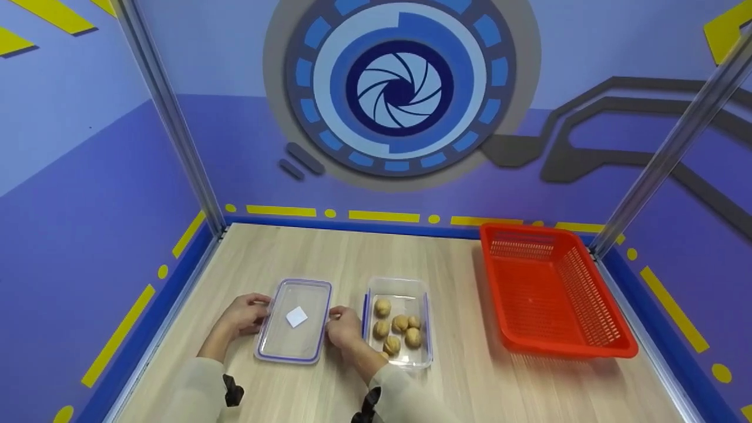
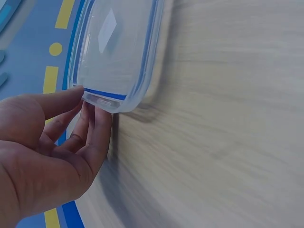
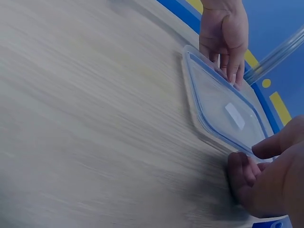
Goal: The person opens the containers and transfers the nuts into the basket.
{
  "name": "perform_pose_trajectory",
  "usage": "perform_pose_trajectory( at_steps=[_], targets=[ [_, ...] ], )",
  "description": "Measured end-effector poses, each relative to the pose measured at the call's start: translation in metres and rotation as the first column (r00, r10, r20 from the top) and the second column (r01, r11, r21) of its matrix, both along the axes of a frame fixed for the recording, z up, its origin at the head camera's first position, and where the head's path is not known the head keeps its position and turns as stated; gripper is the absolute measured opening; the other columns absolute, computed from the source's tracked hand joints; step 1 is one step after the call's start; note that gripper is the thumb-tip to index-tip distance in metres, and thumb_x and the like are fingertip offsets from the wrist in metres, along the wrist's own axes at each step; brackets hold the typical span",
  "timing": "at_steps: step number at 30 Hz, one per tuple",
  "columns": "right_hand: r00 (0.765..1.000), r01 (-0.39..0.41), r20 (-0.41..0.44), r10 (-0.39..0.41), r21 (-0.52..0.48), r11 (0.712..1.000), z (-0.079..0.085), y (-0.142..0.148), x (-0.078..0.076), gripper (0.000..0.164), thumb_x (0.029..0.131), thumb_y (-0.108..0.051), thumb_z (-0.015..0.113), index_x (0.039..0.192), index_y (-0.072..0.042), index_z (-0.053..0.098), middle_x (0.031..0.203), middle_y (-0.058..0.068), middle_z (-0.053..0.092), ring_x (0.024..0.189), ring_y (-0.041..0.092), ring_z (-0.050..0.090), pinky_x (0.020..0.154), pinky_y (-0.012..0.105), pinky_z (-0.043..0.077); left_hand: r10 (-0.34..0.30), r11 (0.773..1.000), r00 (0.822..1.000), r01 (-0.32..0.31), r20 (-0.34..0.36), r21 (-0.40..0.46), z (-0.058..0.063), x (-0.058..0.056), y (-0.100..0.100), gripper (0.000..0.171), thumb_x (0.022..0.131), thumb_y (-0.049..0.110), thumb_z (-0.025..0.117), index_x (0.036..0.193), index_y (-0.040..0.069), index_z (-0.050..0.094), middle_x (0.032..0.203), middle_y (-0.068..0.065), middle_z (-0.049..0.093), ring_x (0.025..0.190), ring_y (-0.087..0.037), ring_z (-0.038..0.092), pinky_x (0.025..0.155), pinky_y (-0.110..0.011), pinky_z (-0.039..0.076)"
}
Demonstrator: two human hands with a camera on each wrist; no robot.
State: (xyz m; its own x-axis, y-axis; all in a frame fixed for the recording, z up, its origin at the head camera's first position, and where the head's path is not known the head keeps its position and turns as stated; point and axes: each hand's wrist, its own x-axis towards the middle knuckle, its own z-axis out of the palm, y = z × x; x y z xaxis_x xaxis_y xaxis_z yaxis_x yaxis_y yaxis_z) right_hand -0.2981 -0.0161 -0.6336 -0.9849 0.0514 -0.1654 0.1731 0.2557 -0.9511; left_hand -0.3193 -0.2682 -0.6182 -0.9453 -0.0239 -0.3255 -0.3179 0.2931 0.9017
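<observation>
A clear plastic lid (image 1: 305, 339) with a blue seal and a white square label (image 1: 296, 317) lies between the two hands, close over the table. My left hand (image 1: 247, 314) pinches its left edge; in the left wrist view the thumb is on top and the fingers are beneath. On the opposite edge, my right hand (image 1: 345, 329) also pinches the lid, its thumb above and curled fingers below in the right wrist view. Just right of that hand stands a clear container (image 1: 398, 286) with several walnuts (image 1: 400, 323) inside. The right forearm hides part of its near left corner.
A red plastic basket (image 1: 531, 299) with slotted walls stands on the right side of the wooden table (image 1: 452, 305). Printed panels (image 1: 235, 147) enclose the table at the back and sides, with metal posts (image 1: 176, 117) at the corners.
</observation>
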Motion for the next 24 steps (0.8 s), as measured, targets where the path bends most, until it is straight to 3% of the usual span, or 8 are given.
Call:
perform_pose_trajectory(
  at_steps=[6, 11, 17, 24],
  targets=[
    [0.999, -0.007, -0.050, 0.013, 0.118, 0.993, 0.0039, 0.0007, 0.0020, 0.036, 0.079, 0.014, 0.059, 0.109, 0.004, 0.075, 0.095, 0.008, 0.070, 0.088, 0.020, 0.064, 0.075, 0.031, 0.057, 0.021, 0.999, 1.000, -0.021, -0.014, -0.049, -0.0015, 0.0010, 0.0021, 0.035, 0.095, -0.004, 0.064, 0.129, -0.010, 0.061, 0.097, -0.011, 0.067, 0.080, -0.019, 0.063, 0.064, -0.029, 0.056],
    [0.988, -0.021, -0.141, 0.059, 0.261, 0.965, 0.0042, 0.0006, 0.0029, 0.032, 0.081, 0.012, 0.058, 0.106, 0.004, 0.076, 0.092, 0.008, 0.072, 0.087, 0.022, 0.066, 0.080, 0.038, 0.059, 0.048, 0.996, 0.999, -0.048, -0.011, -0.074, -0.0018, 0.0003, 0.0057, 0.034, 0.095, -0.004, 0.064, 0.128, -0.011, 0.062, 0.097, -0.012, 0.067, 0.080, -0.021, 0.064, 0.066, -0.032, 0.057],
    [0.986, -0.013, -0.153, 0.060, 0.288, 0.958, 0.0031, 0.0016, 0.0004, 0.032, 0.082, 0.011, 0.060, 0.108, 0.004, 0.076, 0.100, 0.012, 0.076, 0.098, 0.027, 0.069, 0.091, 0.043, 0.059, 0.053, 0.994, 0.998, -0.055, -0.019, -0.096, -0.0012, -0.0006, 0.0078, 0.032, 0.096, -0.004, 0.062, 0.127, -0.011, 0.062, 0.100, -0.014, 0.067, 0.082, -0.021, 0.064, 0.068, -0.032, 0.057],
    [0.983, 0.021, -0.182, 0.037, 0.305, 0.952, 0.0014, -0.0003, 0.0027, 0.020, 0.079, 0.011, 0.061, 0.092, 0.000, 0.071, 0.080, 0.004, 0.065, 0.080, 0.022, 0.063, 0.077, 0.038, 0.057, 0.055, 0.995, 0.998, -0.057, -0.036, -0.085, -0.0050, 0.0003, 0.0078, 0.032, 0.094, -0.007, 0.058, 0.125, -0.010, 0.062, 0.099, -0.014, 0.066, 0.079, -0.021, 0.063, 0.066, -0.031, 0.055]
  ],
)
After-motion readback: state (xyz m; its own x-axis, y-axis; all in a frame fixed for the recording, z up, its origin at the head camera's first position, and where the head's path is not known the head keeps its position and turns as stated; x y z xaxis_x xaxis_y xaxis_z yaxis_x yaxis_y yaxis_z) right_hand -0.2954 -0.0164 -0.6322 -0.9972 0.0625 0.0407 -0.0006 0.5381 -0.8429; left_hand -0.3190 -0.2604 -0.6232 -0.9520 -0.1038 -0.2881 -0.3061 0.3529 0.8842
